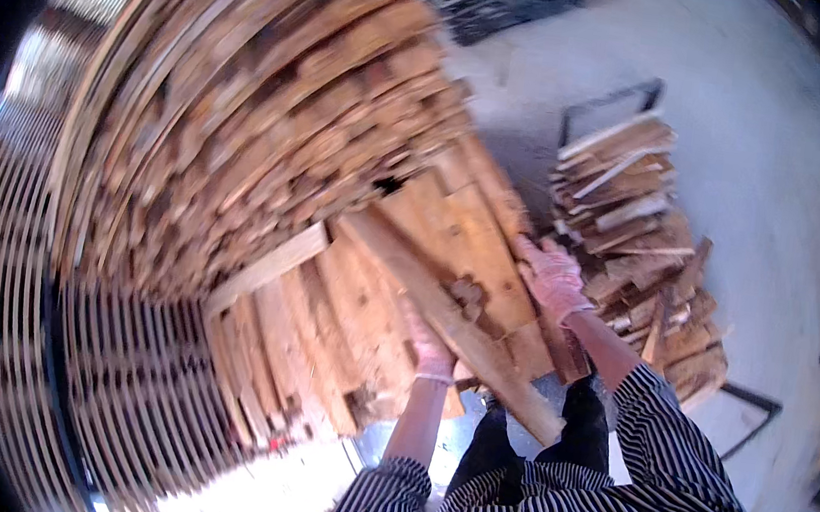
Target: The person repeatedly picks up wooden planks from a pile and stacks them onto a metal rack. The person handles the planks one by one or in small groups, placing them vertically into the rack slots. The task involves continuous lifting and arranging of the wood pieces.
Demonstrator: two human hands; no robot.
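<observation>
A long wooden plank lies slanted across a low stack of boards, its near end reaching toward my legs. My left hand, in a pinkish glove, is against the left side of this plank; blur and the wood obscure its fingers. To the right, my right hand, gloved the same way, rests with fingers stretched at the outer edge of a long board on the right side of the stack. A pale wood piece lies across the stack's left part.
A tall pile of planks rises at the far left. On the right, shorter wood pieces fill a dark metal frame on the grey floor. Slatted layers of thin wood stand at the left. My legs are close to the boards.
</observation>
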